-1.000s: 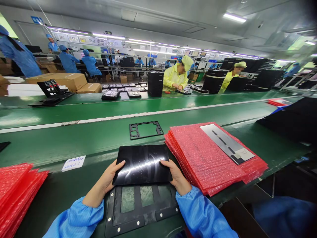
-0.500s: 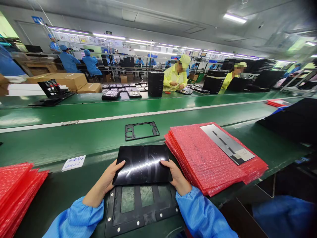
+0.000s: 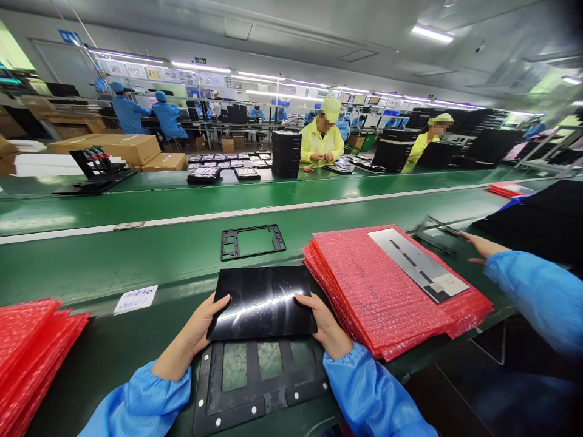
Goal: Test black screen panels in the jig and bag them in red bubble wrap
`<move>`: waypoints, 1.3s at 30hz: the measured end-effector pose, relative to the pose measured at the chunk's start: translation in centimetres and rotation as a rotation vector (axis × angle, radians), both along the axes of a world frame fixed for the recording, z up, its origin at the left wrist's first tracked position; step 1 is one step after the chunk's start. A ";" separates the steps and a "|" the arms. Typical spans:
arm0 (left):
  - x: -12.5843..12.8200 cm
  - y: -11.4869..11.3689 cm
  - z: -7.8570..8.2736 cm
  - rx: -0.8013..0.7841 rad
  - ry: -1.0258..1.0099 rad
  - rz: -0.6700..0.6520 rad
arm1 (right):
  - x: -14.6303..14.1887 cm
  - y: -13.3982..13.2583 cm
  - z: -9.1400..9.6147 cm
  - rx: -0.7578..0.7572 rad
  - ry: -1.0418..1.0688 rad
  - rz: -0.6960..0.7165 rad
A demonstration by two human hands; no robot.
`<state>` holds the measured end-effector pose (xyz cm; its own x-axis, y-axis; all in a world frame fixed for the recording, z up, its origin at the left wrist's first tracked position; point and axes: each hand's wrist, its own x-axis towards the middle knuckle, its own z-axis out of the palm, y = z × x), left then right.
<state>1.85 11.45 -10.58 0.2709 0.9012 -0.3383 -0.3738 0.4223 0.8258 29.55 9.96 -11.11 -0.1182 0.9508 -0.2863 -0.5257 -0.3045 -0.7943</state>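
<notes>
Both my hands grip a glossy black tablet screen point(image 3: 264, 300), tilted toward me, with a bright light streak across it. My left hand point(image 3: 204, 325) is closed on its left edge, thumb on the front. At the right edge, my right hand point(image 3: 324, 321) holds it the same way; the fingers behind the panel are hidden. Below it lies a black fixture point(image 3: 255, 388) with rectangular openings and pale round studs. A thin black frame point(image 3: 225, 249) lies on the green belt beyond the screen.
Red bubble-wrap sleeves point(image 3: 359, 291) are stacked at my right, a silver-grey panel point(image 3: 414, 261) on top. More red sleeves point(image 3: 31, 358) lie left, near a handwritten label point(image 3: 135, 299). A co-worker's hand point(image 3: 485, 246) holds a dark frame at right. Black tray stacks point(image 3: 286, 155) stand across the belt.
The black frame on the belt has shifted slightly left. A co-worker's arm has come in from the right with another frame. My hands and the screen have stayed in place.
</notes>
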 end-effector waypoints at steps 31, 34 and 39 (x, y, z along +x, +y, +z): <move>-0.2 0.0 -0.4 0.005 -0.012 -0.005 | 0.0 -0.1 0.1 0.003 -0.014 -0.011; -0.3 0.0 -0.4 0.012 -0.009 -0.014 | 0.0 -0.1 0.1 0.011 -0.017 -0.007; -1.5 2.4 0.2 0.162 0.339 0.024 | -0.1 -0.1 0.2 0.034 -0.014 -0.003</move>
<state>0.38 13.88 -10.42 0.1459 0.9553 -0.2572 -0.0763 0.2701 0.9598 29.48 9.89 -10.94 -0.1119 0.9603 -0.2556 -0.5152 -0.2760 -0.8114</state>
